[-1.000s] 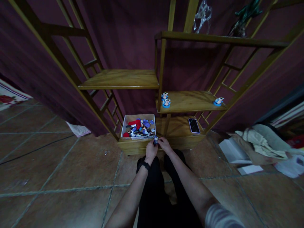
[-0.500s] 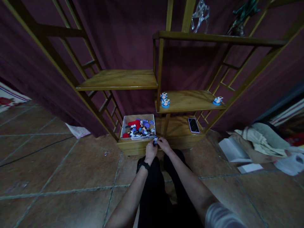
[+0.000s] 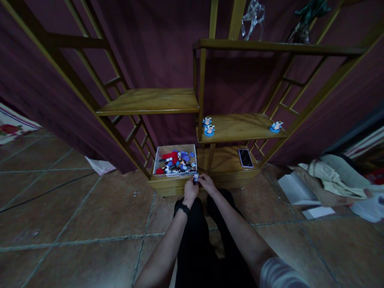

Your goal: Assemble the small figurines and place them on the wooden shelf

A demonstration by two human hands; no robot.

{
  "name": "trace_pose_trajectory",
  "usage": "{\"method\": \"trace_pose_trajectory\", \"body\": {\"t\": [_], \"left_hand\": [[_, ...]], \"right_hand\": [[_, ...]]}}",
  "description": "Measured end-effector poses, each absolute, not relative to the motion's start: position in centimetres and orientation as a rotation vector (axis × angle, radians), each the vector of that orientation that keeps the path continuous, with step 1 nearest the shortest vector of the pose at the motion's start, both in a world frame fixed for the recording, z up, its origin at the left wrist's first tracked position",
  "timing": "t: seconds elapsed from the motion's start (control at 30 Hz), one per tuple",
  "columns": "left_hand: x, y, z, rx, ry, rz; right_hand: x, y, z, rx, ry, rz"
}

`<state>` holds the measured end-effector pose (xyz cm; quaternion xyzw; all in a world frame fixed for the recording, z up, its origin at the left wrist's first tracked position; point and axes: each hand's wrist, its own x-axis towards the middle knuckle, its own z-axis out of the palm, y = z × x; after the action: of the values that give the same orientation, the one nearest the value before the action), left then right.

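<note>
Between my two hands is a small figurine (image 3: 196, 177) in white and dark blue, upright, its lower part hidden by fingers. My left hand (image 3: 190, 189) is closed around it from the left, with a dark watch on that wrist. From the right, the fingers of my right hand (image 3: 207, 183) pinch its side. Just beyond my hands stands a white open box (image 3: 155, 159) full of jumbled figurines and parts in red, blue, white and black. Two figurines (image 3: 209, 130) with blue bases stand one behind the other on the middle shelf, and a similar figurine (image 3: 276, 127) stands at its right end.
A wooden display rack (image 3: 150, 100) fills the space before me. A phone (image 3: 245, 158) lies on its low right shelf. A clear glass ornament (image 3: 253, 20) and a dark green one (image 3: 309, 20) stand above. Cloths (image 3: 333, 176) and white boxes (image 3: 297, 190) lie on the floor at right.
The view has shifted very slightly. Both hands still hold the figurine in nearly the same place, with little visible movement.
</note>
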<state>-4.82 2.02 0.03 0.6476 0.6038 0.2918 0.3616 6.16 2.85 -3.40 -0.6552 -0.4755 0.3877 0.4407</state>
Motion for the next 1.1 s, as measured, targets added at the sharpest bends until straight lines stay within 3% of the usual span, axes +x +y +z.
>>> {"method": "trace_pose_trajectory", "body": {"t": [1.1], "left_hand": [[-3.9, 1.2, 1.6, 1.726, 1.754, 0.59]], "right_hand": [[5.7, 3.0, -3.6, -1.532, -1.037, 0.972]]}}
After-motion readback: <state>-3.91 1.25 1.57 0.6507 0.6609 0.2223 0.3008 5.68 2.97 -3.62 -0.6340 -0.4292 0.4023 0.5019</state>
